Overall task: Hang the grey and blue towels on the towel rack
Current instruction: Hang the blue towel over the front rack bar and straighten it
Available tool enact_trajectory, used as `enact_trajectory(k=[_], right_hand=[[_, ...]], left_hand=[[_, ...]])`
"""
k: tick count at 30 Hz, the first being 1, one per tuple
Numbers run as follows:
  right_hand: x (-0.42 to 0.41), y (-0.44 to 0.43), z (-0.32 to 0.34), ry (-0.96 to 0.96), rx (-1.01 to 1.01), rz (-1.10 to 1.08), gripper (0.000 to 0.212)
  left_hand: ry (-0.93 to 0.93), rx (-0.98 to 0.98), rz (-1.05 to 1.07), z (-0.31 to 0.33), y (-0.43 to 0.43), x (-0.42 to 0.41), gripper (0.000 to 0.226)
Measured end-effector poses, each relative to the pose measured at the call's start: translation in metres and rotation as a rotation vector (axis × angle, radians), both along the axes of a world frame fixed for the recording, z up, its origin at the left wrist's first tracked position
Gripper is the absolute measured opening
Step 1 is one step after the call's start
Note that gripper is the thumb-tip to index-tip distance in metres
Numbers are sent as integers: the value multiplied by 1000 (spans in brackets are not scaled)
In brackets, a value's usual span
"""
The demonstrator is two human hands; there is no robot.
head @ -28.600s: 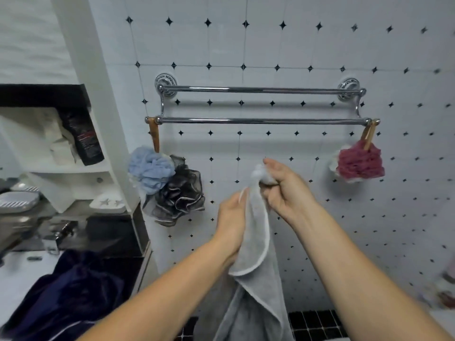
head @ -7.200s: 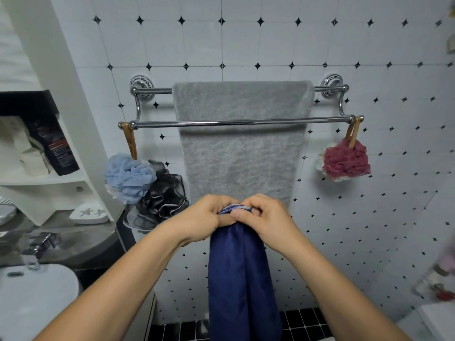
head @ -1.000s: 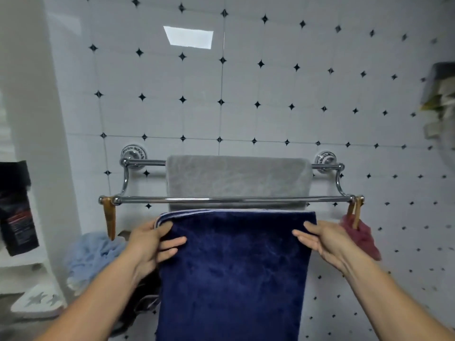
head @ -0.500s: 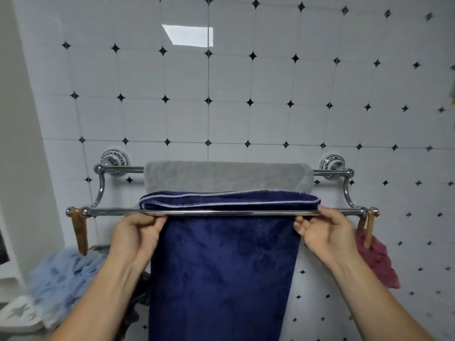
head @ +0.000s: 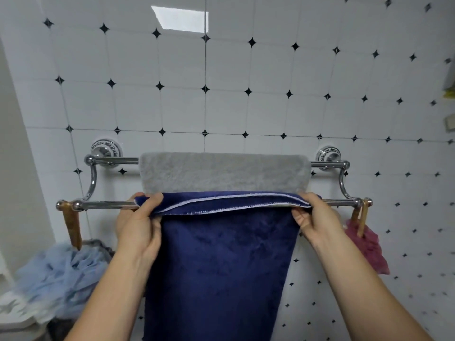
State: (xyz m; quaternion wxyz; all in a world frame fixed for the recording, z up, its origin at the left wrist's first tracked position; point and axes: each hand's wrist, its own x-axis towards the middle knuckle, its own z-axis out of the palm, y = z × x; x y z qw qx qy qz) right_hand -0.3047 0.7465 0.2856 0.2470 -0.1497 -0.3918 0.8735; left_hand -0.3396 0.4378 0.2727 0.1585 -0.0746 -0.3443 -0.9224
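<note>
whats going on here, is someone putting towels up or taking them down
A person is hanging the blue towel over the front bar of the towel rack. The left hand and right hand each grip a top corner of it at the bar, with the towel's hemmed edge folded over. The grey towel is already draped on the back bar, just behind.

wall [head: 221, 70]: glossy white square tiles, small black diamond insets [head: 159, 85] at the corners. rectangular light reflection [head: 181, 20] near top. plain white column [head: 14, 168] at left edge.
</note>
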Motion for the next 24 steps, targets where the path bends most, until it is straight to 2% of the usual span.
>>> enact_trajectory(k=[4, 7, 12, 18, 22, 24], right_hand=[[13, 3, -4, -147, 223, -84, 24], [22, 7, -7, -261, 360, -70, 34], [26, 7, -2, -281, 537, -125, 41], [31, 7, 5, -262, 611, -65, 36], [37, 9, 1, -274, 675, -21, 37], [41, 9, -12, -237, 741, -53, 39]], left_hand=[[-35, -16, 104, -4, 3, 4, 30], [-198, -75, 161, -7, -1, 4, 32], [-383, -138, 201, -8, -2, 11, 45], [-383, -401, 208, 2, -12, 18, 43], [-316, -482, 204, 1, -15, 22, 50], [-319, -513, 172, -2, -18, 25, 45]])
